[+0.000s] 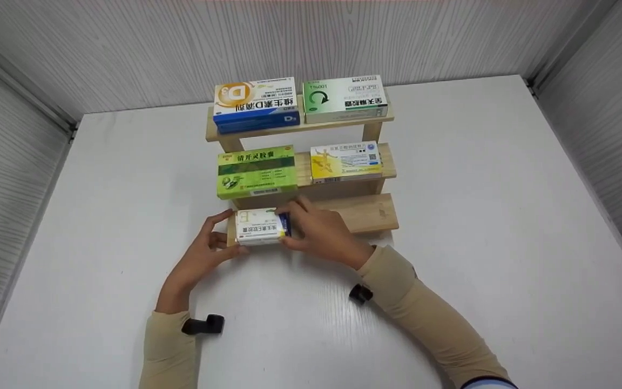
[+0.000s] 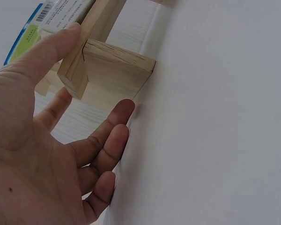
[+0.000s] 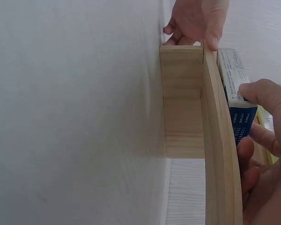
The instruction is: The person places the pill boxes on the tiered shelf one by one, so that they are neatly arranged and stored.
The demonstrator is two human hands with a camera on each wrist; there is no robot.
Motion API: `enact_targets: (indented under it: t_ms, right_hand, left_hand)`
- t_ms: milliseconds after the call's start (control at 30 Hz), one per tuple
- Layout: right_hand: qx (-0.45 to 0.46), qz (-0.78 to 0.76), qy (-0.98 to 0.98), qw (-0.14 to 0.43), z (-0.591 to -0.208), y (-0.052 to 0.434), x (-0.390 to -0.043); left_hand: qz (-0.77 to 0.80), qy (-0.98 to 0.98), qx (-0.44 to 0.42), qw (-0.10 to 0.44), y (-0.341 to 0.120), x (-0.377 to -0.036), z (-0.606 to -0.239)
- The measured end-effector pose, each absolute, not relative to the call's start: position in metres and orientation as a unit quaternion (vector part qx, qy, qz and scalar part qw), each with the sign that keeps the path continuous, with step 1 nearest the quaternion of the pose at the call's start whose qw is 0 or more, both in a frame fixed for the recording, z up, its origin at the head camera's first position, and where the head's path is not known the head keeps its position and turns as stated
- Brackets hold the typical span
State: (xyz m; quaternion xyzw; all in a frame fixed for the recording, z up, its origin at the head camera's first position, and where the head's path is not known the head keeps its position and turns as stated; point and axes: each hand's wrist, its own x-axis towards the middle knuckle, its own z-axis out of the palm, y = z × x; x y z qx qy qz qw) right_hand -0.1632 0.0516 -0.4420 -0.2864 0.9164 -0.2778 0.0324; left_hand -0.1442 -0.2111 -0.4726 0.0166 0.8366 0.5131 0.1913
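A white medicine box [image 1: 258,224] with a dark blue end lies on the left part of the bottom step of a three-step wooden display rack [image 1: 365,213]. My right hand [image 1: 324,232] pinches the box by its blue end, thumb at the front and fingers behind. At the step's left end, my left hand [image 1: 197,259] holds the board between thumb and index finger. In the left wrist view that thumb [image 2: 51,49] lies against the board's front edge, and the other fingers spread below it. The right wrist view shows the box [image 3: 236,79] resting on the board.
On the middle step sit a green box [image 1: 257,172] and a white-and-yellow box [image 1: 346,162]. The top step bears a blue-and-white box [image 1: 256,105] and a green-and-white box [image 1: 345,100]. White table [image 1: 478,227] surrounds the rack, with grey panel walls [image 1: 311,43] behind and beside it.
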Motion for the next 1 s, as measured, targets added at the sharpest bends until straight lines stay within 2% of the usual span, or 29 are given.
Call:
enact_targets:
  t_ms: [333,633,867,933,1000]
  right_hand:
    - [-0.289,-0.249,0.924,0.011,-0.443,0.048,-0.164]
    - [-0.277,-0.286,0.916,0.050,-0.439,0.055,-0.162]
    - [-0.299,-0.368,0.869,0.139,-0.424,0.093,-0.153]
    - [-0.316,-0.385,0.854,0.148,-0.415,0.112,-0.148]
    - [-0.336,-0.400,0.842,0.133,-0.405,0.135,-0.144]
  left_hand:
    - [0.500,0.843,0.018,0.195,-0.212,-0.143,-0.472]
    - [0.503,0.842,0.026,0.193,-0.212,-0.141,-0.474]
    - [0.461,0.856,0.054,0.225,-0.219,-0.133,-0.460]
    - [0.443,0.868,0.060,0.214,-0.223,-0.131,-0.454]
    - [0.432,0.881,0.060,0.186,-0.227,-0.129,-0.446]
